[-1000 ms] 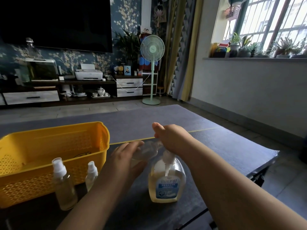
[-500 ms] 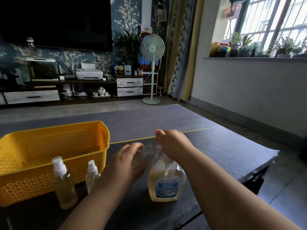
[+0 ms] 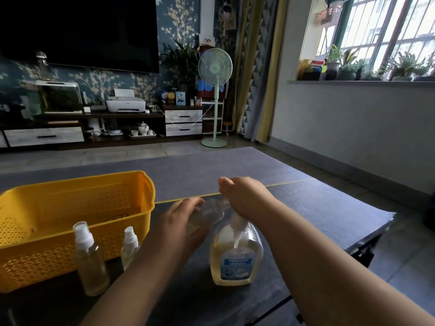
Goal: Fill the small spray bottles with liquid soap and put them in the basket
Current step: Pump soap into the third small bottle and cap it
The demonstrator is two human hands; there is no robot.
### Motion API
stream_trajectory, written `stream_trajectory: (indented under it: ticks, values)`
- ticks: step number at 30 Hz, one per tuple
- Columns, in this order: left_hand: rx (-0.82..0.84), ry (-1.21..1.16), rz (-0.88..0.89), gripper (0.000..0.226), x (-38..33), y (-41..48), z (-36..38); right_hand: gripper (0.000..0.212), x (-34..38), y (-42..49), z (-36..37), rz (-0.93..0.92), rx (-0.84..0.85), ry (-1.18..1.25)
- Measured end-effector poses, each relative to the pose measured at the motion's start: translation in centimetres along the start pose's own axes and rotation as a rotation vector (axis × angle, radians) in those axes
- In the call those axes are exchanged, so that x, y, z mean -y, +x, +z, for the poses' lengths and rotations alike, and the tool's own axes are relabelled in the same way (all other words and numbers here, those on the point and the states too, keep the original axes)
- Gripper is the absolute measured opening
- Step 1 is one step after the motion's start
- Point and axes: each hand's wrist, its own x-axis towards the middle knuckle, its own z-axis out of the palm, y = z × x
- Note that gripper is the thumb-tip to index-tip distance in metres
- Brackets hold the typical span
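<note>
Two spray bottles (image 3: 90,260) — beside basket (image 3: 35,260) wall

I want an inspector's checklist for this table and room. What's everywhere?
Surface: dark flat table.
Job's things: yellow perforated plastic basket; tall white-topped clear spray bottle and short white-topped clear spray bottle upright before it; blue-labelled clear soap pump bottle, part full.
Clutter: thin dark loop inside basket, unclear what.
Hands: left hand grips small clear bottle beside the pump; right hand curled over pump head.
Cables: white cable by far drawers.
Surroundings: green standing fan, black television, window plants.
</note>
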Motion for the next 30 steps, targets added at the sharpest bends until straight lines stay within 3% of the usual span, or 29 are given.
stream_trajectory:
  ticks: [10, 22, 30]
  values:
    - [0.051, 0.000, -0.009, 0.046, 1.0, 0.2, 1.1, 0.032, -0.8, -0.1, 1.0, -0.025, 0.029, -0.131]
    - [0.029, -0.007, 0.010, 0.051, 1.3, 0.6, 0.9, 0.043, 0.2, 0.1, -0.1, -0.049, -0.075, 0.066]
    - [0.038, -0.053, 0.013, 0.050, 1.9, 0.5, 1.4, 0.036, -0.9, 0.0, 1.2, -0.037, -0.010, -0.039]
